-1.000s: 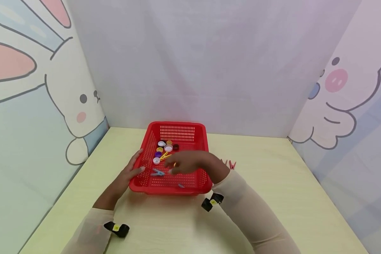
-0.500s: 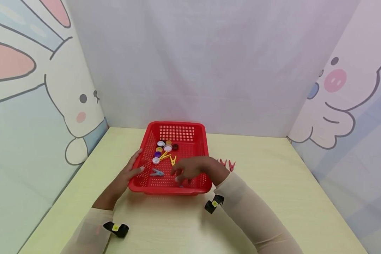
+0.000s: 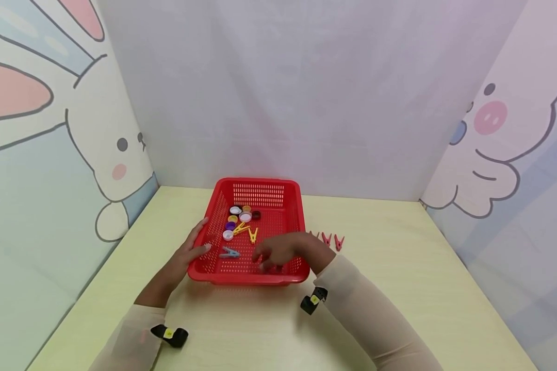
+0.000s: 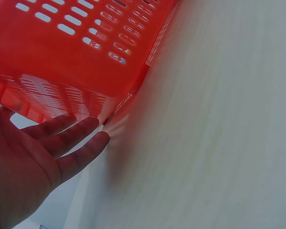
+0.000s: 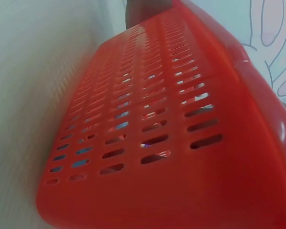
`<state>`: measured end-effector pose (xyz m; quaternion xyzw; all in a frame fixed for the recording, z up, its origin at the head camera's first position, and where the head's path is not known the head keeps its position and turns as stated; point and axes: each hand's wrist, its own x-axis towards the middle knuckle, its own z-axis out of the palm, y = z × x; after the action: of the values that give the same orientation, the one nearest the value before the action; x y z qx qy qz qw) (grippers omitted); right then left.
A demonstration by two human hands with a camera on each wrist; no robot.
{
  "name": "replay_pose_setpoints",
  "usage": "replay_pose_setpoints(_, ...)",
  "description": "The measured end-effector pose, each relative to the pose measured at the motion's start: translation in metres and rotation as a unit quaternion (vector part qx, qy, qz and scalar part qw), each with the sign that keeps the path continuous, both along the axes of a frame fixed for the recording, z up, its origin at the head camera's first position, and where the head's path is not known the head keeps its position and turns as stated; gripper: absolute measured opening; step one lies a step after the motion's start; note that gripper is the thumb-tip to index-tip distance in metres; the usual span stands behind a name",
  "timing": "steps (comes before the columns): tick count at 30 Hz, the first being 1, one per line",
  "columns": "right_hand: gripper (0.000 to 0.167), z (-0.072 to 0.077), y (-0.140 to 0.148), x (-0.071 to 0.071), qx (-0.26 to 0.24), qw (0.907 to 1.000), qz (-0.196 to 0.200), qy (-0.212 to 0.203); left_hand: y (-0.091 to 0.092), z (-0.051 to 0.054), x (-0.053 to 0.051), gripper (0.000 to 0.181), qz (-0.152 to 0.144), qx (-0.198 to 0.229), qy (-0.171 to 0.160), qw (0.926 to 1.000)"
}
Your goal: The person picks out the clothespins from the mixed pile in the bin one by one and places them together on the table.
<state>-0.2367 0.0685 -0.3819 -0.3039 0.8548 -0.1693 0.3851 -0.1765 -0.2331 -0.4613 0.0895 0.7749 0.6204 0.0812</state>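
A red plastic basket (image 3: 249,279) stands on the table. My left hand (image 3: 187,252) holds its left rim, thumb over the edge; in the left wrist view the fingers (image 4: 78,152) lie against the outer wall. Inside the near right part is my right hand (image 3: 278,251), fingers bent downward; they hide what is under them, so I cannot tell whether they hold anything. A blue clothespin (image 3: 230,252) lies to their left. Two yellow clothespins, one upright-looking (image 3: 252,235) and one slanted (image 3: 241,228), lie farther back. Blue bits (image 5: 80,162) show through the slots in the right wrist view.
Several bottle caps, among them a purple cap (image 3: 230,225) and a dark cap (image 3: 256,215), cluster at the basket's left back. Red clothespins (image 3: 339,243) lie on the table (image 3: 399,268) right of the basket. A grey-white wall (image 3: 297,103) stands behind.
My right hand has moved toward the basket's near right, leaving a yellow clothespin in view on the floor. The blue piece near the front wall is now hidden. My left hand stays put.
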Motion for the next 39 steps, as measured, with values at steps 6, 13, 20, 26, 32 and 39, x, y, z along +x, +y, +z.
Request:
replay_pose_setpoints(6,0.053,-0.0033,0.0013,-0.0007,-0.008,0.9999,0.011,-0.005,0.0001,-0.0013,-0.0001,0.095,0.001,-0.001,-0.003,1.0000)
replay_pose_setpoints(13,0.058,-0.0040,0.0045,-0.0030,-0.029,0.9978,0.054,0.026,0.0014,-0.0005,0.0016,0.095,0.002,0.000,-0.001,1.0000)
replay_pose_setpoints(20,0.059,0.0002,0.0048,-0.0017,-0.141,0.9898,0.004,0.021,0.0028,0.0014,0.0029,0.096,0.000,-0.003,0.002,1.0000)
replay_pose_setpoints(26,0.049,0.0013,0.0016,0.0006,-0.217,0.9735,-0.069,0.024,0.0024,0.0018,0.0027,0.097,0.000,-0.005,-0.001,1.0000)
replay_pose_setpoints(32,0.051,0.0041,0.0014,0.0026,-0.226,0.9704,-0.080,0.022,0.0026,0.0005,0.0022,0.097,-0.004,-0.005,0.002,1.0000)
replay_pose_setpoints(39,0.053,0.0024,0.0048,0.0018,-0.240,0.9668,-0.085,0.025,0.0015,-0.0006,0.0026,0.096,0.001,-0.004,0.002,1.0000)
